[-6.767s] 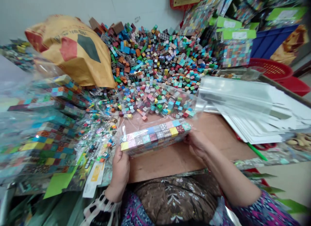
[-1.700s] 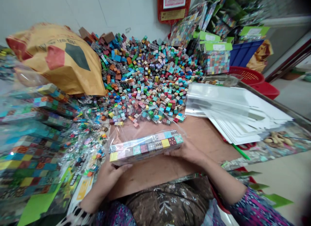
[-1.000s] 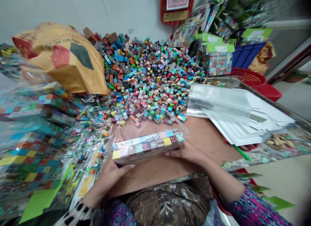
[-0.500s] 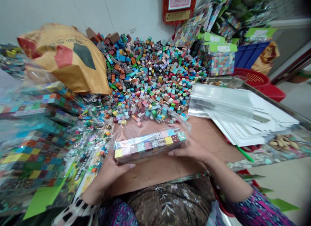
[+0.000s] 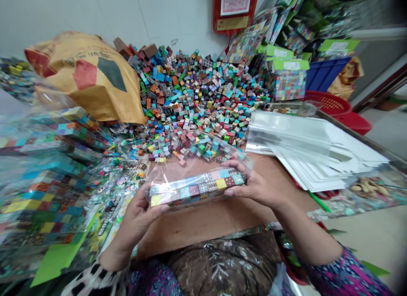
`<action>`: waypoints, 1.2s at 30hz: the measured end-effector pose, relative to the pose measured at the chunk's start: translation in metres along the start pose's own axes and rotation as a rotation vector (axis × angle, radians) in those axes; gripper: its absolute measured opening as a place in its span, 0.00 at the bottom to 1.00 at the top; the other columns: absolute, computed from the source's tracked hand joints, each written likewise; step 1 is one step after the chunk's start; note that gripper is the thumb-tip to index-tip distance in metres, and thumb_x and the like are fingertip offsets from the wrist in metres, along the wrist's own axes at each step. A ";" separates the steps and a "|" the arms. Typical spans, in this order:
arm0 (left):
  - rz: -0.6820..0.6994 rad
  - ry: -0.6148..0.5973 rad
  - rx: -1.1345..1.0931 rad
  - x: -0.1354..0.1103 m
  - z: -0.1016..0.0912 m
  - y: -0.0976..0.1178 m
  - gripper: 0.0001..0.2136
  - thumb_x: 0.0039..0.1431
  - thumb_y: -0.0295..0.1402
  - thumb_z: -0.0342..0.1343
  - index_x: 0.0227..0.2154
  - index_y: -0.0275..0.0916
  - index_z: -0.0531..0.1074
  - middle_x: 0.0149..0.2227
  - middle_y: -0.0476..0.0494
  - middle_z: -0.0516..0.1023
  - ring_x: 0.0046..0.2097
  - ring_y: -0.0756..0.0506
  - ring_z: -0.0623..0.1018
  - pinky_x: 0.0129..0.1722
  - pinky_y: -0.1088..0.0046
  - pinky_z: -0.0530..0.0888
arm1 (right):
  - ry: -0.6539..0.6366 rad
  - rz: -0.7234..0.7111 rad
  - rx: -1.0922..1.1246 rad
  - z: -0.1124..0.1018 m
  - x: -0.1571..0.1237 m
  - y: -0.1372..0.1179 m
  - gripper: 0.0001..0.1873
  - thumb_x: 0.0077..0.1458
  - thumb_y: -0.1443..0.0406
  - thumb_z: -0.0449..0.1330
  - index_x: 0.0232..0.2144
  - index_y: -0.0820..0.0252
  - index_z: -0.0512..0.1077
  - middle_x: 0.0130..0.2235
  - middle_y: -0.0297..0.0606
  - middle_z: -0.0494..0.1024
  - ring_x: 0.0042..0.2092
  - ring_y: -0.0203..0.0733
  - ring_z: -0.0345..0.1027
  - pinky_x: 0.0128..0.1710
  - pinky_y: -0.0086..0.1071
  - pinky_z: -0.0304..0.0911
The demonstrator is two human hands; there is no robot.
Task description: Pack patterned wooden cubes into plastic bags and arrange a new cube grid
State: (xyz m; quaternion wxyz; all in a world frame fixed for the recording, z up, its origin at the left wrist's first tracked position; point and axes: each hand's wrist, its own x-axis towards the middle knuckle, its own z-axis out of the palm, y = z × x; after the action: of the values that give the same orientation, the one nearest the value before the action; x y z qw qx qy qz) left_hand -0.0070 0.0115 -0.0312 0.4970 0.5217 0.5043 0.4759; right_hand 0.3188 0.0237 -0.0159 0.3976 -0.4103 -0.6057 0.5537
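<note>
My two hands hold a long row of small multicoloured cubes (image 5: 197,186) inside a clear plastic bag (image 5: 197,168), lifted slightly above the brown tabletop (image 5: 203,230). My left hand (image 5: 140,217) cups the row's left end from below. My right hand (image 5: 254,188) grips its right end, with the fingers across the bag. Behind the bag lies a large heap of loose coloured cubes (image 5: 190,99), close to my right hand's fingertips.
Stacked bagged cube sets (image 5: 47,181) fill the left side, and a yellow sack (image 5: 92,84) leans on the heap. Flat clear bags over white cards (image 5: 318,154) lie to the right. Behind them stand a red basket (image 5: 330,103) and a blue crate (image 5: 324,73).
Both hands have risen and closed around the bagged row, lifting it off the tabletop. The plastic now wraps more tightly over the cubes.
</note>
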 end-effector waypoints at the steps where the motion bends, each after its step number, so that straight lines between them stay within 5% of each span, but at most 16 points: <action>1: -0.003 -0.021 0.007 -0.001 0.000 0.001 0.30 0.39 0.38 0.73 0.48 0.43 0.72 0.45 0.44 0.80 0.46 0.42 0.79 0.46 0.71 0.75 | -0.009 -0.005 0.012 -0.001 0.000 0.000 0.42 0.42 0.56 0.73 0.58 0.49 0.64 0.58 0.41 0.72 0.58 0.53 0.66 0.56 0.45 0.65; 6: 0.036 -0.049 0.052 -0.005 0.003 0.002 0.34 0.44 0.45 0.70 0.54 0.42 0.66 0.51 0.39 0.77 0.53 0.37 0.77 0.50 0.67 0.74 | 0.067 -0.036 0.020 0.005 0.000 0.008 0.55 0.39 0.54 0.75 0.65 0.50 0.52 0.65 0.48 0.62 0.64 0.56 0.59 0.60 0.48 0.61; 14: 0.168 -0.002 0.465 -0.009 0.008 0.007 0.27 0.58 0.52 0.54 0.55 0.39 0.68 0.54 0.37 0.76 0.56 0.36 0.74 0.56 0.62 0.69 | 0.061 0.039 0.053 0.021 0.001 0.001 0.45 0.38 0.55 0.74 0.58 0.53 0.61 0.54 0.44 0.74 0.56 0.56 0.67 0.53 0.44 0.68; 25: 0.222 -0.073 0.535 -0.011 0.006 0.008 0.30 0.63 0.51 0.49 0.61 0.37 0.62 0.60 0.33 0.72 0.62 0.35 0.70 0.60 0.61 0.67 | 0.083 0.022 0.095 0.026 0.002 0.005 0.30 0.43 0.53 0.72 0.47 0.51 0.67 0.45 0.37 0.79 0.46 0.49 0.73 0.49 0.42 0.71; 31: 0.107 -0.020 0.239 -0.014 0.003 0.006 0.32 0.54 0.49 0.62 0.60 0.41 0.67 0.60 0.37 0.73 0.62 0.35 0.70 0.61 0.60 0.66 | 0.068 0.051 0.076 0.018 -0.001 0.010 0.27 0.42 0.57 0.73 0.44 0.49 0.68 0.43 0.34 0.80 0.45 0.48 0.74 0.47 0.43 0.73; 36: -0.044 0.024 -0.204 -0.005 0.005 0.017 0.27 0.45 0.53 0.67 0.43 0.37 0.79 0.44 0.39 0.83 0.49 0.36 0.79 0.48 0.63 0.74 | 0.093 0.059 0.055 0.015 -0.001 0.013 0.28 0.40 0.56 0.74 0.43 0.49 0.69 0.39 0.33 0.79 0.41 0.47 0.74 0.42 0.43 0.75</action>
State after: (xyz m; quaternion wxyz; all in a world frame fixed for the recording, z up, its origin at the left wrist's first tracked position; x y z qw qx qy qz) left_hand -0.0009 0.0064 -0.0150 0.5517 0.4514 0.4703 0.5202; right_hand 0.3056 0.0186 -0.0300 0.4201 -0.4423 -0.5589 0.5617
